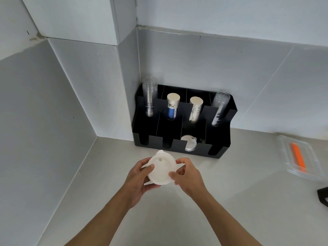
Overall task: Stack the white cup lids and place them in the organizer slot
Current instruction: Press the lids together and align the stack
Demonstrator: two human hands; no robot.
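A stack of white cup lids (160, 169) is held above the counter between both hands, its flat top facing me. My left hand (140, 180) cups its left and underside. My right hand (186, 176) pinches its right rim. Behind them stands the black organizer (220, 139) against the wall corner. Its third front slot from the left holds more white lids (188, 143). The other front slots look dark, and I cannot tell what is in them.
The organizer's back slots hold clear cup stacks (150, 96) at both ends and two paper cup stacks (172, 106) between. A clear plastic tray with an orange item (299, 156) lies at right. A black object (323, 196) sits at the right edge. Walls close the left and back.
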